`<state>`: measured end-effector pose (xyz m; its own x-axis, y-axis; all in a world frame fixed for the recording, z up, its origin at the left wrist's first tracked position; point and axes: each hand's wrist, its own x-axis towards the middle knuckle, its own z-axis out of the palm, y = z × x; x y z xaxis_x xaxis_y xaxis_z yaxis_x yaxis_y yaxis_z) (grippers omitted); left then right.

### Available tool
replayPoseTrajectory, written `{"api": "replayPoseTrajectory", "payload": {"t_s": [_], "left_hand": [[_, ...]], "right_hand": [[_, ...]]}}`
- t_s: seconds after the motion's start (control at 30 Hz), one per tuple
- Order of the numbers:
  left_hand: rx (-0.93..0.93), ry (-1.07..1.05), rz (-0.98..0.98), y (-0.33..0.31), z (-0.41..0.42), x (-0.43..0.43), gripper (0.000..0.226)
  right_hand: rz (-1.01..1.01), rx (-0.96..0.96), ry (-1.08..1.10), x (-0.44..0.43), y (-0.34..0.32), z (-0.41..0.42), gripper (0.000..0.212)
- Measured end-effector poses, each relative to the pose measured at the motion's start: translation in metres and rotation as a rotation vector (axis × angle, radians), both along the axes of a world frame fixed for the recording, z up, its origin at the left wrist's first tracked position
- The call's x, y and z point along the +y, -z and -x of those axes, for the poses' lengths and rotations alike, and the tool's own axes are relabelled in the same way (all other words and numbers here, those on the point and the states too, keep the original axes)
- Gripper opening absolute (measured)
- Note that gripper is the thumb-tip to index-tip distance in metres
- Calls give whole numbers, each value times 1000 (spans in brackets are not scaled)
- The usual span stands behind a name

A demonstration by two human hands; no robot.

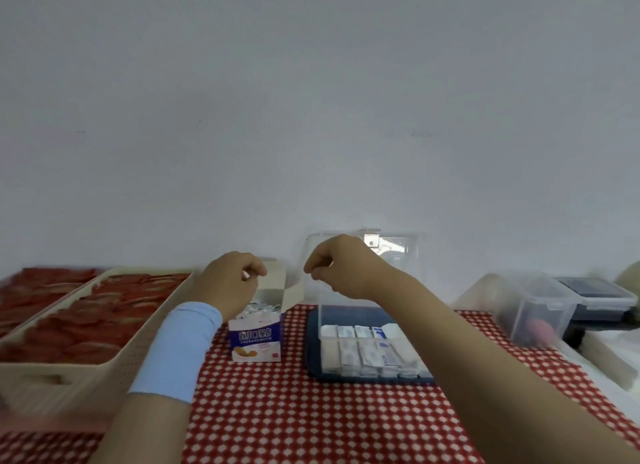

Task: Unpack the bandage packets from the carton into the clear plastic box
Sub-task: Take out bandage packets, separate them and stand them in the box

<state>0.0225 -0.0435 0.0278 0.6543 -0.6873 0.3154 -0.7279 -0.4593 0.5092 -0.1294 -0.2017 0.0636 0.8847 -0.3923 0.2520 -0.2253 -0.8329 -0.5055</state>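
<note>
White wall fills the upper view; below it the table wears a red-and-white checked cloth (294, 411). At far left a cream tray (104, 370) holds flat red pieces.

Next comes the left grip (230, 280), a pale blue wristband (180, 349) behind it, hovering over the open mouth of the carton (255, 340). Its fingers are curled, and a white glint sits between them, but I cannot tell whether that is a packet. The carton stands upright on the cloth, flaps open, with loose bandage packets (261, 308) heaped at its top.

The right grip (341, 266) hangs above the clear plastic box (349, 313), fingertips drawn together; whether they pinch anything is too blurred to say. Inside the box, stored packets (367, 354) already lie in neat rows, and its lid (398, 252) stands raised behind.

Further right are a second clear container (533, 308) and a dark box (595, 290).

These packets look feather-light, thin and bendy, with slick paper wrappers, so a handful would likely fan out or slip. Pinching a small stack across its flat faces, near the middle, seems safest. Steadying the light carton should keep it from tipping.
</note>
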Motion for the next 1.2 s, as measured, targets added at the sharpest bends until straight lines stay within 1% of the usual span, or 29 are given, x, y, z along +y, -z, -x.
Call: {"api": "replayPoseTrajectory", "payload": {"t_s": [0.07, 0.1, 0.2, 0.33, 0.47, 0.6, 0.7, 0.8, 0.9, 0.97, 1.07, 1.2], "left_hand": [[13, -31, -48, 9, -15, 12, 30], [15, -33, -78, 12, -19, 16, 27], [-24, -26, -140, 22, -23, 24, 20], [-17, -5, -125, 26, -32, 25, 22], [27, 30, -99, 26, -36, 23, 27], [45, 33, -79, 26, -38, 22, 31], [61, 32, -58, 26, -40, 22, 32], [97, 27, -38, 27, -42, 22, 31], [131, 36, -34, 26, -42, 24, 29], [103, 39, -36, 24, -41, 23, 24], [48, 14, -17, 22, -37, 21, 18], [33, -16, -10, 22, -34, 19, 23]], "right_hand": [[43, -6, -28, 14, 5, -20, 18], [58, 6, -37, 18, 7, -28, 19], [132, 104, -60, 31, 15, -53, 22], [315, 246, -52, 42, 19, -77, 22], [411, 355, -48, 50, 28, -96, 19], [485, 363, -28, 53, 34, -108, 18], [504, 364, -53, 56, 37, -113, 20], [476, 345, -47, 54, 38, -114, 20], [359, 256, -20, 45, 33, -109, 18], [274, 186, -13, 40, 30, -104, 16], [180, 140, -21, 34, 31, -101, 13], [38, 54, -22, 27, 34, -94, 9]]}}
